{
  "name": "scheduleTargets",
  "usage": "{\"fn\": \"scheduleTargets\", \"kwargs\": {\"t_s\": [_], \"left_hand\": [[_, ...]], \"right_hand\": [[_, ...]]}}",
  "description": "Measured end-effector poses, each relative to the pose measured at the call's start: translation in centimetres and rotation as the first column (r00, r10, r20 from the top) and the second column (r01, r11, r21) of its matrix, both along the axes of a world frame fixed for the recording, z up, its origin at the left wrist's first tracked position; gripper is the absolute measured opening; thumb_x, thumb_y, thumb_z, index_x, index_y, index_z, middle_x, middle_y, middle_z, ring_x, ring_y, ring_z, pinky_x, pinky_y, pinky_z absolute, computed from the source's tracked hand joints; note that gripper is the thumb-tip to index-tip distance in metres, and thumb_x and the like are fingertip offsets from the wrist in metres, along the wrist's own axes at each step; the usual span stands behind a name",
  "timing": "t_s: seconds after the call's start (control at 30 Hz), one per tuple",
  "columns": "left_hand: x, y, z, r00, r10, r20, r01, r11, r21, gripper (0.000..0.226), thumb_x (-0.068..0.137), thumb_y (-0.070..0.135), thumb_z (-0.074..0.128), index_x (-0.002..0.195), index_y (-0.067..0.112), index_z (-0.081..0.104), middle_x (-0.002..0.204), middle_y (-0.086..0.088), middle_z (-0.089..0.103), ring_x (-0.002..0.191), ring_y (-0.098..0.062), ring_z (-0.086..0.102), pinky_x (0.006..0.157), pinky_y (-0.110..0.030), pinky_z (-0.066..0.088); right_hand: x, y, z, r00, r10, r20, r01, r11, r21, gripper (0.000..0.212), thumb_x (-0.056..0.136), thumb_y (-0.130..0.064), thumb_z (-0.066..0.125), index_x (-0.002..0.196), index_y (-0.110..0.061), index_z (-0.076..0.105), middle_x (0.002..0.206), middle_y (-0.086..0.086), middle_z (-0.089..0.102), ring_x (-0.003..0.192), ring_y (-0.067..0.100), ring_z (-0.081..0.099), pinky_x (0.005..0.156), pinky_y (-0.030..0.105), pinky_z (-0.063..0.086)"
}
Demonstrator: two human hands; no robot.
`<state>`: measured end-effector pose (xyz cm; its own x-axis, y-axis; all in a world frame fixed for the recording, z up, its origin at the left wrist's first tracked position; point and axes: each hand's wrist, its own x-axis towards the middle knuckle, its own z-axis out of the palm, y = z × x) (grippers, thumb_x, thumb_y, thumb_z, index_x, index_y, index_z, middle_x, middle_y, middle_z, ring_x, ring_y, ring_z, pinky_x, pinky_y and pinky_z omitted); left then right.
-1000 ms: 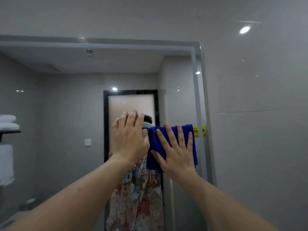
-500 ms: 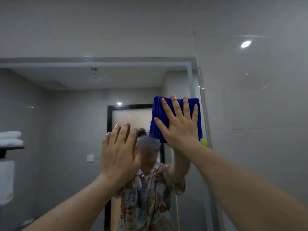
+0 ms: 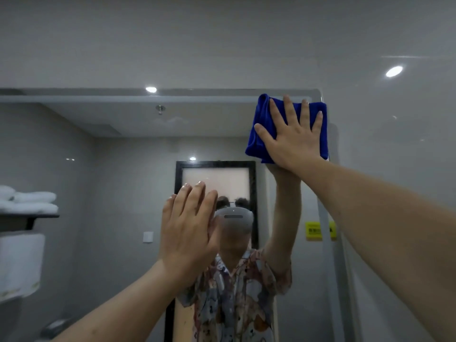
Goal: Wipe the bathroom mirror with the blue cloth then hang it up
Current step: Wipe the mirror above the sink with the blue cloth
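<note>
The folded blue cloth (image 3: 263, 127) is pressed flat against the bathroom mirror (image 3: 118, 174) at its top right corner. My right hand (image 3: 292, 137) lies spread on the cloth with fingers pointing up, holding it to the glass. My left hand (image 3: 190, 233) is lower, near the mirror's middle, flat with fingers together and empty; whether it touches the glass I cannot tell. The mirror reflects a person in a patterned shirt with one arm raised.
Grey tiled wall (image 3: 394, 169) runs to the right of the mirror's edge. A yellow sticker (image 3: 314, 230) sits near that edge. In the reflection at the left, folded white towels (image 3: 27, 202) lie on a dark shelf, and a doorway stands behind.
My right hand has slid the blue cloth up the glass, from mid height to the top right corner. My left hand stayed near the middle.
</note>
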<state>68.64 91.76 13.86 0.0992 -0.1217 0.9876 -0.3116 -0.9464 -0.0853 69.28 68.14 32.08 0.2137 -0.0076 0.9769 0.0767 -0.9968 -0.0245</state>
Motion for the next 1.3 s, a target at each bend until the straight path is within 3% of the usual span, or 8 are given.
{"fn": "scheduleTargets", "kwargs": {"t_s": [0.3,0.7,0.93,1.3], "left_hand": [[-0.5,5.2,-0.3,0.998,0.031,0.048,-0.029,0.999,-0.04,0.054,0.093,0.043,0.052,0.143,0.022,0.044,0.152,-0.008,0.044,0.141,-0.03,0.037,0.114,-0.053,0.032],[-2.7,20.7,-1.3,0.994,0.106,-0.037,-0.11,0.985,-0.134,0.06,0.09,0.048,0.039,0.138,0.016,0.057,0.15,-0.011,0.049,0.139,-0.034,0.041,0.111,-0.051,0.031],[-2.7,28.5,-1.6,0.995,0.094,-0.031,-0.097,0.985,-0.144,0.059,0.089,0.047,0.042,0.138,0.017,0.056,0.15,-0.01,0.048,0.14,-0.033,0.039,0.112,-0.052,0.032],[-2.1,39.6,-1.2,0.998,0.058,-0.002,-0.058,0.989,-0.136,0.052,0.093,0.047,0.046,0.139,0.024,0.048,0.152,-0.005,0.045,0.142,-0.027,0.033,0.115,-0.05,0.027]], "right_hand": [[0.7,10.4,-2.7,1.0,0.018,0.0,-0.018,0.996,-0.083,0.082,0.093,-0.082,0.002,0.163,-0.04,-0.009,0.175,0.0,-0.01,0.158,0.037,-0.014,0.122,0.066,-0.011],[0.6,24.5,-2.1,1.0,0.021,-0.008,-0.022,0.996,-0.088,0.082,0.095,-0.08,0.005,0.165,-0.038,-0.007,0.175,0.001,-0.009,0.158,0.039,-0.014,0.122,0.068,-0.009],[0.8,34.0,-3.6,0.999,0.036,-0.007,-0.037,0.991,-0.128,0.081,0.096,-0.08,0.005,0.165,-0.039,-0.005,0.175,0.002,-0.008,0.158,0.038,-0.013,0.122,0.067,-0.011],[0.7,41.4,-3.9,0.999,0.009,-0.04,-0.01,1.0,-0.028,0.081,0.097,-0.079,0.01,0.164,-0.039,-0.009,0.174,0.001,-0.011,0.158,0.038,-0.015,0.122,0.067,-0.01]]}}
